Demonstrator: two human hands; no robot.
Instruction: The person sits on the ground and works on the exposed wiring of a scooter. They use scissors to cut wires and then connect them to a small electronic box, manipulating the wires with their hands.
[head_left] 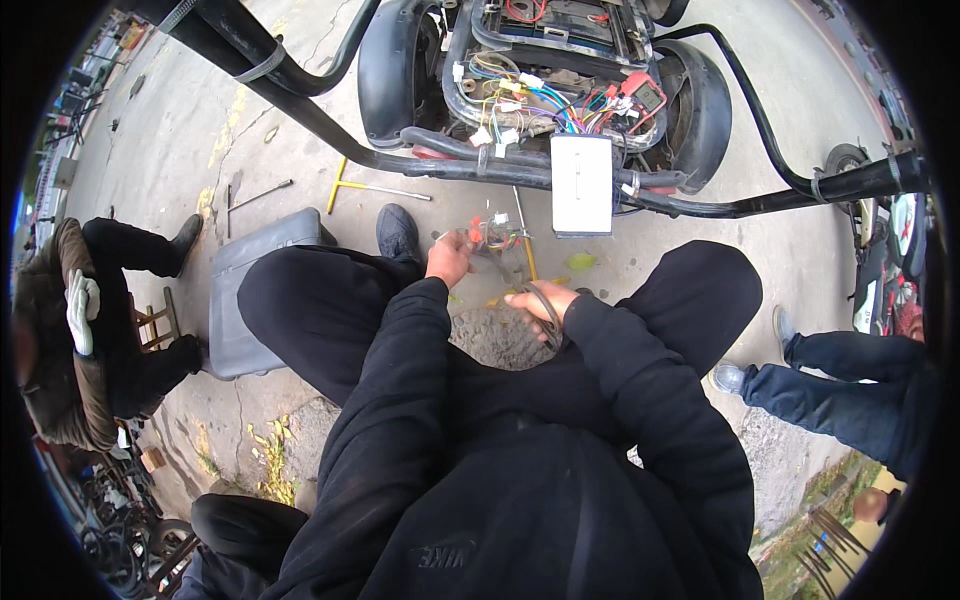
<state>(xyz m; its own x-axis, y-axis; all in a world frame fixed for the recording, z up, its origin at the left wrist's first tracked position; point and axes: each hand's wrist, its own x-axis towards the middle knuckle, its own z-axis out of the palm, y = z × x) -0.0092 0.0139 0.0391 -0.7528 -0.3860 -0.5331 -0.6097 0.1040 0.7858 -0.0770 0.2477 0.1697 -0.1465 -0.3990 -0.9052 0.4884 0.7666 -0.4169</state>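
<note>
In the head view, the left hand is closed around a bundle of coloured wires held up between the knees, while the right hand grips a dark cable just below it. Beyond them a white box hangs on the black frame of an opened scooter, and a grey case lies left.

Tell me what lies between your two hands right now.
In the head view, a dark cable runs from the wire bundle at the left hand to the right hand, over bare concrete ground.
</note>
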